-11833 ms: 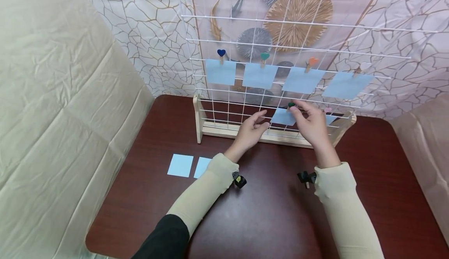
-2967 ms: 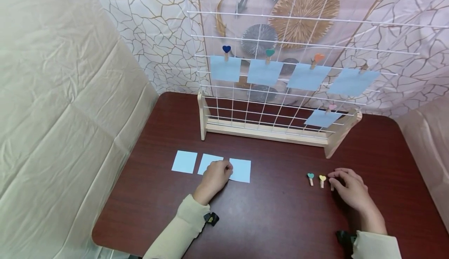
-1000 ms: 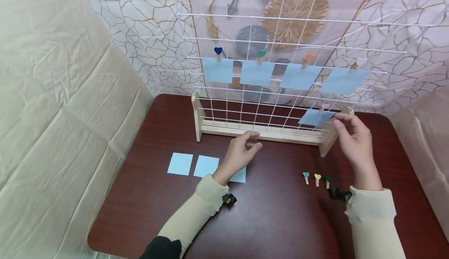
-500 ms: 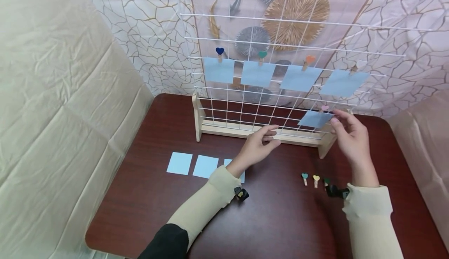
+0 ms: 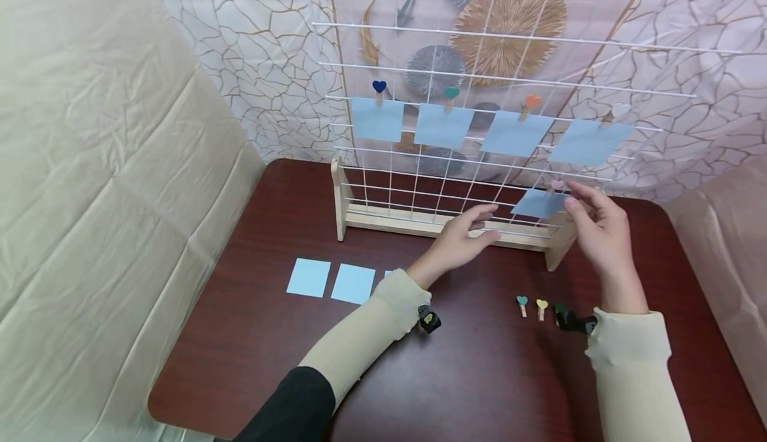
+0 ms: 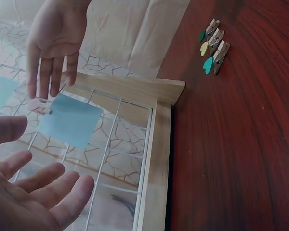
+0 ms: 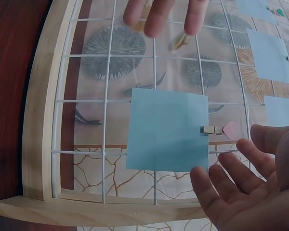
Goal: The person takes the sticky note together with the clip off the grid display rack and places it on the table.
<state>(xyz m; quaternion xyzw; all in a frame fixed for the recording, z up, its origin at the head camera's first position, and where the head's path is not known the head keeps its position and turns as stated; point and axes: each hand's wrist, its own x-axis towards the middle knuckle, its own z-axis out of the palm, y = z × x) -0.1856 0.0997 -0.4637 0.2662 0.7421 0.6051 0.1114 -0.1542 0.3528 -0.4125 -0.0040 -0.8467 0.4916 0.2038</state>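
Head view: the right hand (image 5: 599, 225) hangs spread just right of the blue note (image 5: 537, 203) clipped low on the wire grid (image 5: 455, 162); the left hand (image 5: 464, 242) hovers relaxed nearby.

Right wrist view: the pink heart clip (image 7: 220, 129) bites only the note's edge; a careless tug could tear the paper.

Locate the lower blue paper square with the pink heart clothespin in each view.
Head: lower blue paper square low right on the grid, beside the right hand.
Left wrist: left of centre, below the fingers.
Right wrist: centre.
Shared landmark: pink heart wooden clothespin holding it.
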